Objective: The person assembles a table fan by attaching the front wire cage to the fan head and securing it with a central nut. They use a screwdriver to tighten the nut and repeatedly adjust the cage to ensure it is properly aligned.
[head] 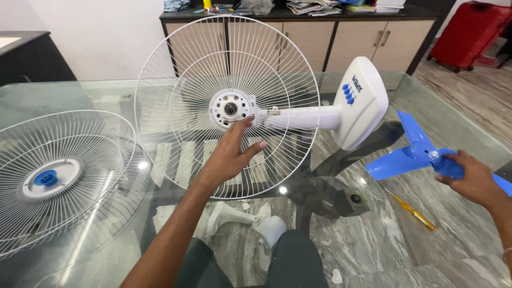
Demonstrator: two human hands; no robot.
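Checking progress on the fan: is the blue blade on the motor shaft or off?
Off. The blue three-winged plastic blade is in the right hand, away from the bare motor hub in the white wire guard.

left hand [229, 152] touching rear fan guard [226, 106]; right hand [472, 178] gripping blue fan blade [413, 154] on glass table [106, 90].

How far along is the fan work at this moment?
Done: the rear guard sits on the fan body, which lies on the glass table. In hand: the left hand steadies the guard near the hub while the right hand holds the blue blade. Left: blade not on the hub; front guard lies apart.
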